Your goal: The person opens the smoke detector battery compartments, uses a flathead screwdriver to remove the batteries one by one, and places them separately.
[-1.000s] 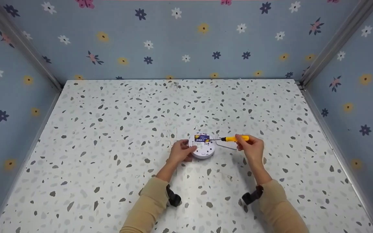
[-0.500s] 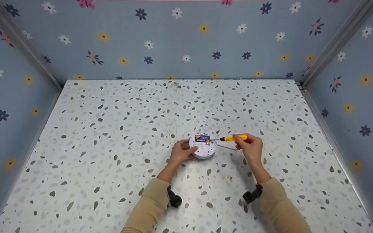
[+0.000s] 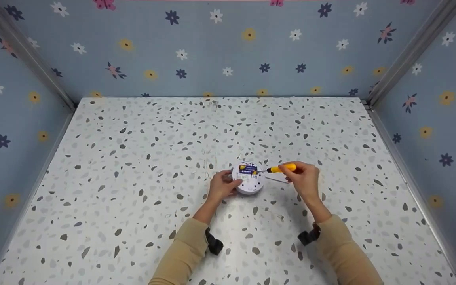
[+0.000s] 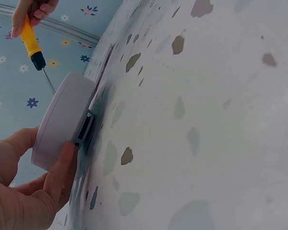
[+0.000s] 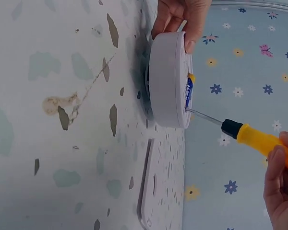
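Note:
A round white device [image 3: 247,184], resembling a smoke alarm, is tilted just over the table with its open back facing up. A blue-and-yellow battery [image 3: 247,170] sits in its slot. My left hand [image 3: 221,186] grips the device at its left side, thumb on the back face and fingers underneath, as the left wrist view [image 4: 29,187] also shows. In my right hand [image 3: 305,178] I pinch a screwdriver [image 5: 261,141] by its yellow handle. Its metal tip meets the device's back, right at the end of the battery.
A flat white slotted piece [image 5: 152,184], like a cover, lies on the table right of the device. The speckled white table [image 3: 152,158] runs back to flowered blue panels [image 3: 212,47], with more panels at both sides.
My right hand has shifted slightly left, and the screwdriver's handle has risen a little while its tip stays by the battery. The device and left hand have crept slightly right.

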`<state>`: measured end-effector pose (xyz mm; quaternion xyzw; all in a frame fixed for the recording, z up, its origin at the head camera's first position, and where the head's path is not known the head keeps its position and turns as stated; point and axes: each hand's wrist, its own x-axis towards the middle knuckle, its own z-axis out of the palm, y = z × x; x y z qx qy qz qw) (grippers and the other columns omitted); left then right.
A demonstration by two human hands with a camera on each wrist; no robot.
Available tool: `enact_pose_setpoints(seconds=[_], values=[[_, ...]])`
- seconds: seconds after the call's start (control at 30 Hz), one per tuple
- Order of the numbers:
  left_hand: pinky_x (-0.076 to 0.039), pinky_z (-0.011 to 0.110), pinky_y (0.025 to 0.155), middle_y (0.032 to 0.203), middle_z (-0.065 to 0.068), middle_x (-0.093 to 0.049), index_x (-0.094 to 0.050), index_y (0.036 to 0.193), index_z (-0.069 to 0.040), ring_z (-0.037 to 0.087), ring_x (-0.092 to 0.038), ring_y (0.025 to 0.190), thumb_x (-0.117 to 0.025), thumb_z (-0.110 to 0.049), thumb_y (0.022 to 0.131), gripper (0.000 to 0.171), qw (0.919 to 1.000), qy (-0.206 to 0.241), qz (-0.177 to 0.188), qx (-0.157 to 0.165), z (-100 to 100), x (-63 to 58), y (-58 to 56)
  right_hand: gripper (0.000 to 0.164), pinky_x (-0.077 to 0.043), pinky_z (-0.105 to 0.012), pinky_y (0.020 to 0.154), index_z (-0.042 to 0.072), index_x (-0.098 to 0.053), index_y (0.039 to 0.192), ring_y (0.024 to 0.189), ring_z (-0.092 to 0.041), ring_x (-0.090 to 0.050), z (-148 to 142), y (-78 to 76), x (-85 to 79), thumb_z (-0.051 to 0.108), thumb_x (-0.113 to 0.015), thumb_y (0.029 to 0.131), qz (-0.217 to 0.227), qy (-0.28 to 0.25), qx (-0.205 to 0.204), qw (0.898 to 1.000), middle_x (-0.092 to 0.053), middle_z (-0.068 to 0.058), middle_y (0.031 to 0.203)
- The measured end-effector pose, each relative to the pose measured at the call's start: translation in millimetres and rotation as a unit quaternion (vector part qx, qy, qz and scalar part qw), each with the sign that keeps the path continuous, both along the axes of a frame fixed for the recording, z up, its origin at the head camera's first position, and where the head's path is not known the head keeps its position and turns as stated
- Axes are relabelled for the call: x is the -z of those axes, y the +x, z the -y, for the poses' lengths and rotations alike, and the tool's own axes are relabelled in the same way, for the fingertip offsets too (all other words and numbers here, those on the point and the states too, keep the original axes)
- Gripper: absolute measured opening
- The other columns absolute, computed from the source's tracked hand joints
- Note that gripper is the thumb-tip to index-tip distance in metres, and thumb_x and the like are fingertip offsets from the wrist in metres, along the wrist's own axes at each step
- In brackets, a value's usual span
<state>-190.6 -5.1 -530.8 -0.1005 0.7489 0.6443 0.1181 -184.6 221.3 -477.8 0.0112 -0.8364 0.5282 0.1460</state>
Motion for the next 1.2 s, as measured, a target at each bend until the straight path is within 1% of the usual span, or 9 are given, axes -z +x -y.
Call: enact_pose_setpoints(seconds=[0.07, 0.13, 0.3, 0.5, 0.83, 1.03, 1.2], values=[[-0.053, 0.027, 0.059, 0.091, 0.016, -0.058, -0.048, 0.121, 0.003, 0.019, -0.060, 0.067, -0.071, -0.012, 0.074, 0.054, 1.0000, 0.000, -0.004, 0.002, 0.1, -0.1, 0.2, 0.025, -0.046, -0.017, 0.045, -0.001, -0.070, 0.081, 0.047, -0.016, -0.051, 2.9, 2.5, -7.4, 0.023, -0.071, 0.074, 0.001, 0.010, -0.001, 1.000, -0.061, -0.010, 0.066], [-0.054, 0.028, 0.059, 0.091, 0.017, -0.059, -0.047, 0.121, 0.004, 0.020, -0.060, 0.067, -0.070, -0.011, 0.075, 0.054, 0.9999, 0.006, -0.010, 0.006, 0.4, -0.2, 0.6, 0.025, -0.046, -0.017, 0.044, -0.001, -0.070, 0.079, 0.046, -0.016, -0.051, 4.2, 2.6, -10.3, 0.023, -0.071, 0.074, 0.005, 0.013, 0.000, 1.000, -0.061, -0.009, 0.064], [-0.054, 0.029, 0.060, 0.091, 0.017, -0.058, -0.047, 0.121, 0.005, 0.020, -0.060, 0.069, -0.070, -0.009, 0.074, 0.053, 0.9997, 0.017, -0.016, 0.008, 0.8, -1.4, 1.3, 0.021, -0.046, -0.019, 0.042, 0.000, -0.069, 0.076, 0.045, -0.016, -0.051, 5.5, 0.2, -12.3, 0.021, -0.072, 0.074, 0.013, 0.020, 0.007, 1.000, -0.059, -0.008, 0.060], [-0.054, 0.028, 0.061, 0.093, 0.016, -0.059, -0.049, 0.121, 0.002, 0.020, -0.060, 0.072, -0.072, -0.009, 0.073, 0.054, 0.9998, 0.020, -0.006, 0.003, 0.0, -1.4, 0.8, 0.020, -0.046, -0.020, 0.043, 0.002, -0.070, 0.077, 0.046, -0.018, -0.051, 6.0, -1.8, -14.7, 0.022, -0.072, 0.074, 0.039, 0.021, 0.016, 0.999, -0.058, -0.007, 0.060], [-0.054, 0.028, 0.061, 0.092, 0.015, -0.058, -0.049, 0.120, 0.002, 0.021, -0.060, 0.074, -0.072, -0.007, 0.073, 0.054, 0.9997, 0.020, -0.012, 0.010, 0.4, -2.4, 1.3, 0.028, -0.045, -0.019, 0.044, 0.002, -0.069, 0.076, 0.047, -0.016, -0.051, 7.7, -6.2, -19.0, 0.030, -0.070, 0.075, 0.067, 0.038, 0.015, 0.997, -0.057, -0.007, 0.060], [-0.054, 0.028, 0.062, 0.091, 0.014, -0.057, -0.050, 0.120, 0.002, 0.019, -0.059, 0.074, -0.072, -0.006, 0.072, 0.053, 0.9996, 0.025, -0.011, 0.010, 0.7, -2.1, 0.9, 0.026, -0.046, -0.020, 0.043, 0.001, -0.068, 0.072, 0.046, -0.017, -0.053, 6.3, -7.6, -15.3, 0.027, -0.071, 0.075, 0.053, 0.003, 0.015, 0.998, -0.058, -0.009, 0.058], [-0.054, 0.031, 0.064, 0.093, 0.016, -0.056, -0.049, 0.120, 0.005, 0.020, -0.058, 0.075, -0.071, -0.004, 0.073, 0.053, 0.9988, 0.040, -0.022, 0.017, 2.3, -2.3, 1.6, 0.028, -0.047, -0.021, 0.042, -0.003, -0.067, 0.072, 0.044, -0.016, -0.053, 4.1, -8.8, -11.0, 0.025, -0.071, 0.075, 0.046, -0.031, 0.031, 0.998, -0.057, -0.009, 0.056]])
